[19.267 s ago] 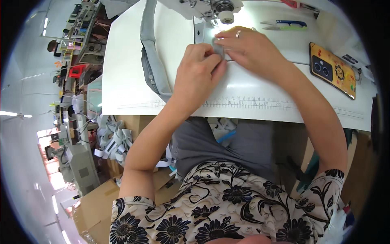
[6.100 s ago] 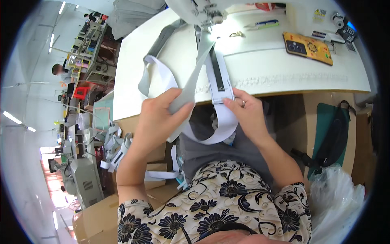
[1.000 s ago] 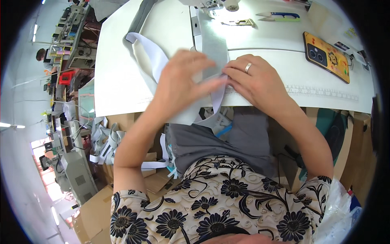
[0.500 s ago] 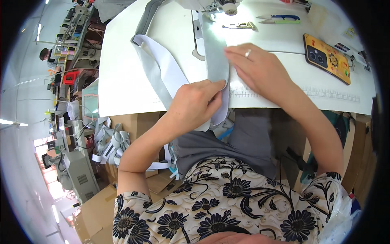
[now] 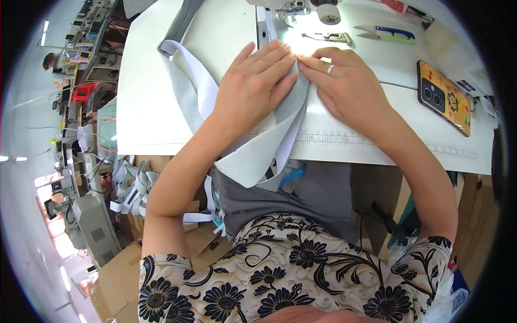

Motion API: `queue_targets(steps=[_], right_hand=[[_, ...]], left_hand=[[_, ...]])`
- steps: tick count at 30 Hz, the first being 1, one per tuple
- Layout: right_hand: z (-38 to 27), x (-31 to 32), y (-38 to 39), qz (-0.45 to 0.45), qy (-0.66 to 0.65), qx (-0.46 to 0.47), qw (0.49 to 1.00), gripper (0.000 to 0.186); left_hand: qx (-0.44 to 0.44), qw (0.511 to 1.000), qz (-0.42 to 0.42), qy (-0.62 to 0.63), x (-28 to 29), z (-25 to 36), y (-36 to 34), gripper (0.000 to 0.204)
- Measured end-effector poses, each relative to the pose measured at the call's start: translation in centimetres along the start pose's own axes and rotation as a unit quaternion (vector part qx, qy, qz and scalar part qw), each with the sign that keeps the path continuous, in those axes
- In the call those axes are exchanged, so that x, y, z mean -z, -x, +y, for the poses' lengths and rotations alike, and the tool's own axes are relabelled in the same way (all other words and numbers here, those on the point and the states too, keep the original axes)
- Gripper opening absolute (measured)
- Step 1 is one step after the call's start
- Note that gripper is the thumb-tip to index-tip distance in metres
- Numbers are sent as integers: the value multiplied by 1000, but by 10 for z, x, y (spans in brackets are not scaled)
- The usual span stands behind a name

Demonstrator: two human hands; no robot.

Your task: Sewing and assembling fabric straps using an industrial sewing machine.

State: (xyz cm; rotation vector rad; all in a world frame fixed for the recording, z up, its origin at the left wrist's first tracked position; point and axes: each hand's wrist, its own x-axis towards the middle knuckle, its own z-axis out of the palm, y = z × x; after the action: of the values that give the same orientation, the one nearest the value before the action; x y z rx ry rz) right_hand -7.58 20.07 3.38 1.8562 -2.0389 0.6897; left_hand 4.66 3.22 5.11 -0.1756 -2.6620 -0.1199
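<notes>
A long grey fabric strip with a white underside (image 5: pixel 301 97) runs under the lit head of a sewing machine (image 5: pixel 326 12). Its loose end hangs over the table's front edge above my lap, and another length loops away to the left. My left hand (image 5: pixel 252 89) lies on the strip just in front of the machine, fingers stretched out flat toward the needle area. Close beside it on the right, my right hand (image 5: pixel 347 86), with a ring on one finger, pinches the strip's right edge. Bright light washes out the needle area.
Right of the machine lie a small metal attachment (image 5: pixel 336 37) and blue-and-green thread snips (image 5: pixel 385 34). A phone in a yellow case (image 5: pixel 444 98) rests farther right. Ruler markings (image 5: pixel 344 139) line the front of the white table (image 5: pixel 145 102). Grey-white strips (image 5: pixel 134 185) are heaped below left.
My left hand has moved forward from the strip's front part and flattened near the machine. The right hand still pinches the edge. The strip's loose end now flares out, and the view has shifted slightly.
</notes>
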Motion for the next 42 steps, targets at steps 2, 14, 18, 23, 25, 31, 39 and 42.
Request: queue_targets(steps=[2, 14, 18, 23, 25, 31, 39, 42], right_hand=[[0, 1, -2, 2, 7, 3, 1000, 25], [8, -10, -7, 22, 49, -5, 999, 29], [9, -11, -8, 27, 50, -1, 998, 29], [10, -10, -9, 39, 45, 0, 998, 28], [10, -13, -9, 37, 49, -1, 998, 28], [-2, 3, 3, 26, -53, -4, 998, 32], [-67, -3, -17, -96, -166, 116, 975, 41], [-81, 3, -10, -76, -242, 112, 961, 37]], left_hand=[[7, 1000, 13, 12, 1, -3, 2, 29], [-24, 998, 53, 7, -19, -34, -20, 26], [-25, 998, 54, 17, -20, -42, -25, 26], [-23, 986, 102, 133, -19, -46, -34, 27], [-17, 993, 87, 78, -31, -56, -30, 26], [257, 923, -143, 247, 28, -33, -15, 40], [278, 822, -366, 336, 132, -36, 64, 37], [295, 828, -390, 275, 152, -18, 59, 31]])
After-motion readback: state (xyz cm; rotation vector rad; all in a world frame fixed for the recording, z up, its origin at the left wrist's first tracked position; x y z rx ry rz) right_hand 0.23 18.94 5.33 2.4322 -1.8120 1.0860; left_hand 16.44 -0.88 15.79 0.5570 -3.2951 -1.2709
